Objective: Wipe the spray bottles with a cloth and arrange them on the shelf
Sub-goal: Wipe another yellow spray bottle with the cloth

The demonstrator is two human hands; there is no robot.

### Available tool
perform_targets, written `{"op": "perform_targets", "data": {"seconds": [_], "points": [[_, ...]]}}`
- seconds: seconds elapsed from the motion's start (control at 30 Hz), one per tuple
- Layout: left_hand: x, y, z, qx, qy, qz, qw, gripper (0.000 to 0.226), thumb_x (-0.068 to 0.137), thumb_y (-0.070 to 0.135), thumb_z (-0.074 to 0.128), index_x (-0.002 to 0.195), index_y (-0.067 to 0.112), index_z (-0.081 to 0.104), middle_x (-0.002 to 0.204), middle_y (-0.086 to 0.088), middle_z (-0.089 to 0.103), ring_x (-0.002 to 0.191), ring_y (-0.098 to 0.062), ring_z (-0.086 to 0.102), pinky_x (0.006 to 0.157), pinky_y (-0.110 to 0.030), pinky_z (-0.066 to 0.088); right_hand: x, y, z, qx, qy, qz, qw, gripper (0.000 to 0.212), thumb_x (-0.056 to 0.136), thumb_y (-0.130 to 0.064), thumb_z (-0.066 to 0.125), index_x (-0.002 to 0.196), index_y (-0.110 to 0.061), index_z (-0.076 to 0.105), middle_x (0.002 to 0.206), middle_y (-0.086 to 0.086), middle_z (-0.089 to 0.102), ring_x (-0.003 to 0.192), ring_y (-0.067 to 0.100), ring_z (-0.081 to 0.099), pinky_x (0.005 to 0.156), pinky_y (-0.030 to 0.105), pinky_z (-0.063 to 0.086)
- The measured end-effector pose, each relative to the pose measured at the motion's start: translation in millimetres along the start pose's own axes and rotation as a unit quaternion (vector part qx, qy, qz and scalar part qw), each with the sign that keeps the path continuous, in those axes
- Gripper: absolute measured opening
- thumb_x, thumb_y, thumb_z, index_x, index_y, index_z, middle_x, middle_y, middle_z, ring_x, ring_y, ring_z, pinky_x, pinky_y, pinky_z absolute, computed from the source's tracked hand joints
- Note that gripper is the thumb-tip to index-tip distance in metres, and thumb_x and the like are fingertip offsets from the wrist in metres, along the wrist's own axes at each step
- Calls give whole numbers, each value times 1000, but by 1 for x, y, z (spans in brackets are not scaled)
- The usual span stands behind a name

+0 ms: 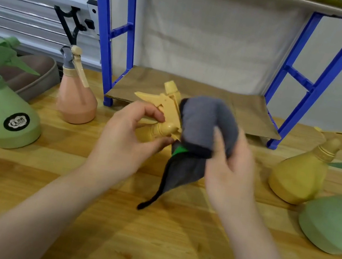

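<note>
At the centre of the wooden table (99, 242), the left hand (126, 142) pinches the neck of a yellow spray bottle (168, 115), while the right hand (232, 167), at 3 o'clock from it, curls round a grey cloth (207, 124) pressed on the bottle's right side. The bottle looks like light, stiff, smooth plastic, likely slippery, so the narrow neck below the trigger seems the surest hold. At 12 o'clock the blue shelf (196, 97) bears no bottles yet.
</note>
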State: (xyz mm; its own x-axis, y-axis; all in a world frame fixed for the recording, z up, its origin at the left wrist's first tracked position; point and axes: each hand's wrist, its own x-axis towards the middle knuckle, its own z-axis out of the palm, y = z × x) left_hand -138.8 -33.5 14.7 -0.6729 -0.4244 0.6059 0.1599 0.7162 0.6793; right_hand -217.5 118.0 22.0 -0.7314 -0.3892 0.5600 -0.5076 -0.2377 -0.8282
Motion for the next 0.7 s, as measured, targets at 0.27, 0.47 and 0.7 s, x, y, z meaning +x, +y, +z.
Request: {"op": "perform_targets", "data": {"seconds": [0.27,0.47,0.7], "points": [[-14,3,15,30,-53,88,994,30,77,25,50,98,46,48,94,32,52,95,12,47,86,-8,33,-7,4,5,-203,11,39,978,36,70,-52,75,91,-36,50,82,-18,63,80,-1,62,63,15,46],[-12,0,12,25,-78,115,990,30,82,28,48,111,31,51,105,25,48,103,2,47,95,-10,33,-1,-2,-4,-287,-26,28,957,40,67,-76,48,65,-36,53,59,-16,59,64,4,60,50,12,38],[-11,4,11,18,-82,85,993,37,72,32,48,108,39,52,95,30,56,98,8,50,90,-12,37,3,-5,-11,-257,-87,37,962,34,72,-73,55,70,-39,53,65,-22,62,66,-5,59,51,9,38]]}}
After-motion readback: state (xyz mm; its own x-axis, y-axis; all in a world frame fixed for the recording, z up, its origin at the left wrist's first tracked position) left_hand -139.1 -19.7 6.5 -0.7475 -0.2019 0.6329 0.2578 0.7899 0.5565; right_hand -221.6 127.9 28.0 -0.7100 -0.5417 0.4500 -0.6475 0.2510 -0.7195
